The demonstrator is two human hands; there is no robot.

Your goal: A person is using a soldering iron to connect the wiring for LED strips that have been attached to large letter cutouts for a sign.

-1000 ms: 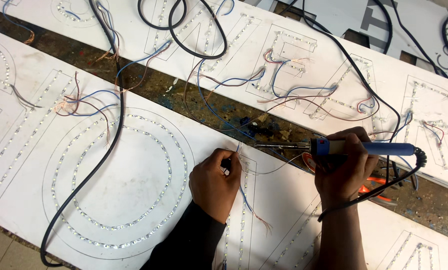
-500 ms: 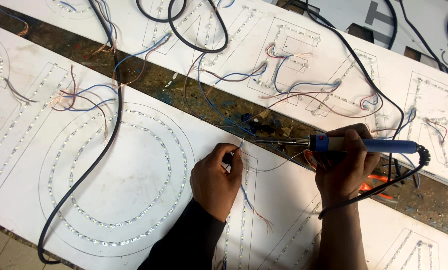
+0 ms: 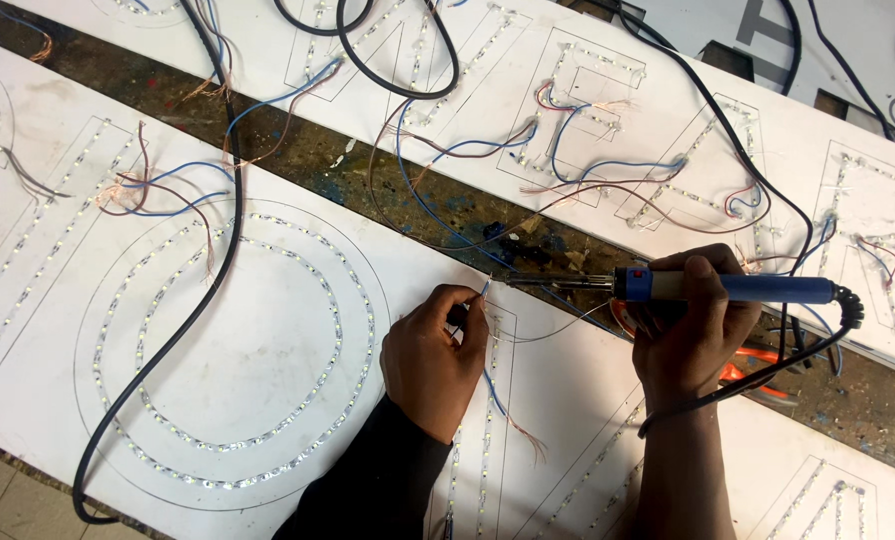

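Blue-handled soldering iron (image 3: 728, 288) clamped in right hand (image 3: 690, 330), tip now nearer thin blue wire (image 3: 485, 292) pinched by left hand (image 3: 436, 358).

Dark, paint-spattered workbench (image 3: 448, 205) runs diagonally from upper left to lower right. White sign panels (image 3: 268, 350) lie directly on it; orange-handled pliers (image 3: 758, 365) at right.

Blue-handled soldering iron (image 3: 713, 288) lies level, tip touching upright blue wire (image 3: 485, 291).
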